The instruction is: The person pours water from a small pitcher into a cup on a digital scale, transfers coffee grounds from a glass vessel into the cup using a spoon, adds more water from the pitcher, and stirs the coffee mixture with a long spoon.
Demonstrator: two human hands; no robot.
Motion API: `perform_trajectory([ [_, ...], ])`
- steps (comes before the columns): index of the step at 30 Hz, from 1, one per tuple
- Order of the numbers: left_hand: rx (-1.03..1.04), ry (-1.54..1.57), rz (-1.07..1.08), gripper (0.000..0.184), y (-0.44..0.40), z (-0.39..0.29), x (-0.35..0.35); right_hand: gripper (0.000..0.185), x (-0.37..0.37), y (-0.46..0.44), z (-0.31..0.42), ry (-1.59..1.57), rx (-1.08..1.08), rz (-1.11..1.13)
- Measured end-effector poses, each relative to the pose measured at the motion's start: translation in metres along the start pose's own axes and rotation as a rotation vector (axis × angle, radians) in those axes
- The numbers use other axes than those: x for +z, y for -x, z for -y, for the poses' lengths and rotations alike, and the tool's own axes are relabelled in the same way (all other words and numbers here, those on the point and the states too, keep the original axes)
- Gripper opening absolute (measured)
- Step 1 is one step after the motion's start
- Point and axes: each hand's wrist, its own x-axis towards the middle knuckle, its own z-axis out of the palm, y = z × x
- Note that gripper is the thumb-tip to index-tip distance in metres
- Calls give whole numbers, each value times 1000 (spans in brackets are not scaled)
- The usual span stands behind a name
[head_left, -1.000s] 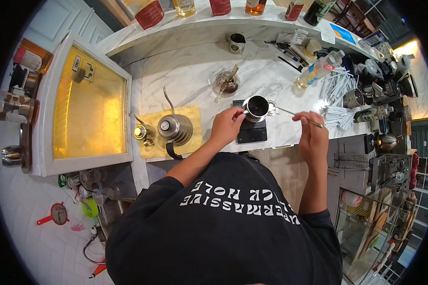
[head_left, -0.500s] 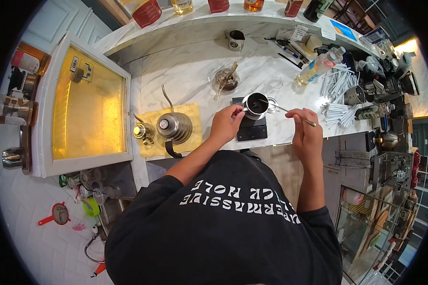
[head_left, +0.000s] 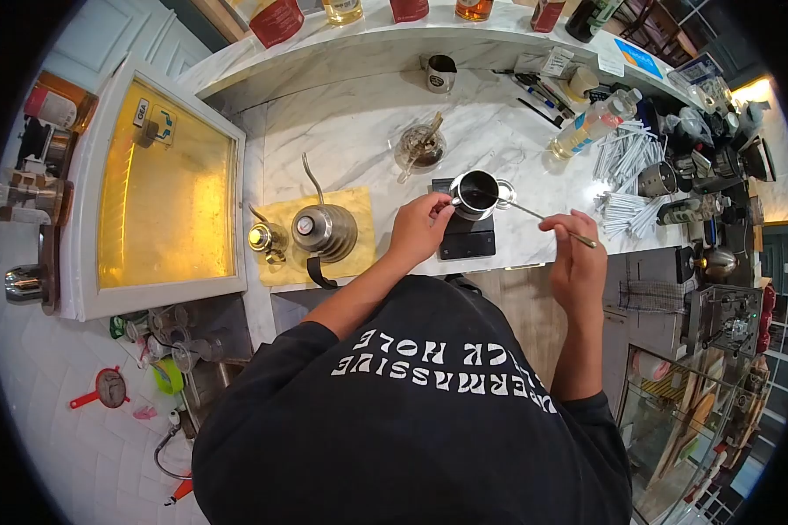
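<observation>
My left hand [head_left: 422, 223] pinches the handle of a shiny metal cup [head_left: 474, 208], which has dark liquid in it. The cup is over a black digital scale [head_left: 467, 246]; whether it rests on the scale I cannot tell. A long metal spoon [head_left: 527, 211] is held in the closed fingers of my right hand [head_left: 576, 249]. Its far end is at the cup's right rim, and I cannot make out whether the tip is inside. Behind the cup stands a glass vessel [head_left: 420, 149] with a stick and dark contents.
To the left, a gooseneck kettle [head_left: 324, 232] and a small metal pot [head_left: 266, 241] stand on a yellow cloth [head_left: 359, 229]. A dark-mouthed cup [head_left: 440, 74] sits farther back. On the right are a clear bottle [head_left: 591, 125], white straws [head_left: 629, 162] and pens [head_left: 538, 94].
My right hand has drawn back slightly to the right with the spoon, whose far end has shifted from inside the cup to its rim. My left hand keeps its hold on the handle.
</observation>
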Motion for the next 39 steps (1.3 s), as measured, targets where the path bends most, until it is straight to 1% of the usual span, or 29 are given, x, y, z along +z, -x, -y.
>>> perform_trajectory([
  [2, -19, 1, 10, 23, 1, -1, 2, 10, 8, -2, 2, -50, -28, -22],
  [4, -49, 9, 18, 23, 1, -4, 0, 10, 7, -5, -2, 10, -8, -29],
  [6, -23, 14, 10, 24, 1, -2, 0, 10, 1, -2, -6, 58, 20, -23],
  [10, 13, 7, 2, 25, 2, 1, 0, 9, 0, 3, 4, -6, 8, -10],
  [13, -50, 24, 12, 25, 2, -5, -1, 9, 6, -1, -3, 29, 35, -40],
  [14, -34, 19, 9, 25, 2, -4, -1, 9, 1, -1, -5, 69, 53, -23],
  [19, 11, 18, -8, 24, 2, 2, 1, 9, 3, 9, 2, 7, 5, -18],
  [21, -24, 22, 8, 24, 2, -1, 1, 10, 11, 4, 2, -28, 8, -14],
  [22, -41, 22, 13, 24, 1, -2, 0, 10, 11, 3, 0, -13, 1, -51],
  [25, 10, 16, 1, 24, 1, 3, 0, 10, 1, 11, -6, 48, 38, -61],
  [29, -17, 12, 13, 24, 1, 0, 0, 10, 9, 10, 8, -19, 13, -46],
  [30, -25, 10, 16, 24, 1, 0, 0, 10, 12, 10, 1, -14, -12, -53],
  [33, -4, -4, 12, 24, 0, 2, -2, 10, 5, 9, -4, 83, 37, -58],
  [34, 9, -7, 10, 24, 1, 2, -1, 10, 3, 11, -5, 41, 69, -71],
  [37, 2, 0, 10, 23, 1, 1, 0, 9, 7, 4, 6, -5, -6, -64],
  [39, -9, -6, 11, 23, 1, 1, 1, 9, 11, 0, 6, 2, 25, -66],
])
